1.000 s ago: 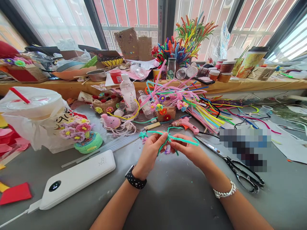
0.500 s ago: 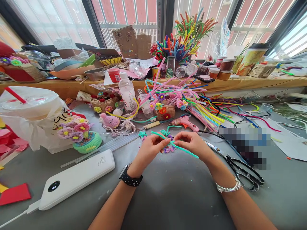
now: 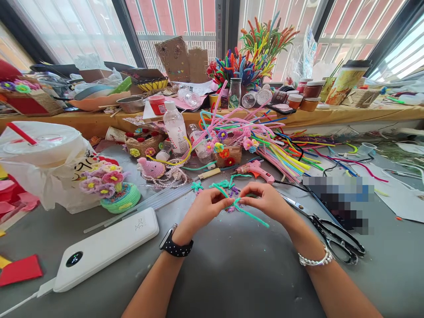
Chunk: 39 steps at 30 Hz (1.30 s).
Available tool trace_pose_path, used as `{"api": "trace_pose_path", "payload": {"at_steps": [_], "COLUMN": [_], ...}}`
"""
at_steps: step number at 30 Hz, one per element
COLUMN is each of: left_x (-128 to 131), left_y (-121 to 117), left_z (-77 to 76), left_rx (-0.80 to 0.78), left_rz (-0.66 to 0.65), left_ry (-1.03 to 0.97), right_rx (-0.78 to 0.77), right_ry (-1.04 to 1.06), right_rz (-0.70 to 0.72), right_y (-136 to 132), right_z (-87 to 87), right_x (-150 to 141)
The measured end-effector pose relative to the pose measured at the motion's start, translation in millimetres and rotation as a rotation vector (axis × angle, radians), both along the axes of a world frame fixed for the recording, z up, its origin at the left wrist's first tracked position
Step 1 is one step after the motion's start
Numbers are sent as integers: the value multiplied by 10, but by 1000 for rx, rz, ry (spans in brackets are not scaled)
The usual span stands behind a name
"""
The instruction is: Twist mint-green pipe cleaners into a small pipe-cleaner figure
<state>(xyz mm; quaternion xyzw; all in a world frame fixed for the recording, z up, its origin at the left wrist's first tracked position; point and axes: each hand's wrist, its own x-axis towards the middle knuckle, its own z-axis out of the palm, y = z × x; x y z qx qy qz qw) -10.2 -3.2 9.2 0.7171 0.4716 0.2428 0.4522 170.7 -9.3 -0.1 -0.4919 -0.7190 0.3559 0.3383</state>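
A mint-green pipe cleaner is pinched between both hands over the grey table, bent where the fingertips meet. My left hand grips it with thumb and index finger, and one end sticks up above that hand. On the other side my right hand pinches it close by, while a long free end slants down to the right. Just beyond the fingers lie green pipe-cleaner pieces and small purple bits, partly hidden by the hands.
Black-handled scissors and a blurred dark phone-like object lie right. A pink glue gun rests behind the hands, near a heap of pipe cleaners. At left are a white power bank, a fluffy flower pot and a bagged drink cup.
The pipe cleaner's right end has swung lower and toward me, and its bend at the fingertips looks sharper. My left wrist has turned slightly and shifted left.
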Motion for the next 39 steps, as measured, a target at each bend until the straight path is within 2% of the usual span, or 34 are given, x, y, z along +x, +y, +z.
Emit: {"api": "trace_pose_path", "payload": {"at_steps": [4, 7, 15, 22, 25, 29, 39], "left_x": [-16, -9, 124, 199, 212, 213, 204], "left_y": [5, 17, -4, -49, -61, -79, -103], "left_z": [-39, -62, -126, -179, -189, -185, -135], "left_rx": [-24, -6, 185, 342, 370, 376, 279], "left_rz": [-63, -56, 205, 334, 382, 408, 474], "left_ry": [50, 77, 29, -91, -152, -257, -521], "right_rx": [96, 175, 522, 675, 667, 614, 200], "right_ry": [-75, -97, -135, -221, -191, -41, 322], "right_rz": [-32, -74, -335, -403, -385, -366, -311], "right_y": [-11, -32, -156, -236, -275, -318, -316], "right_z": [1, -4, -51, -115, -124, -121, -112], "right_x": [-21, -52, -224, -332, -386, -460, -511]}}
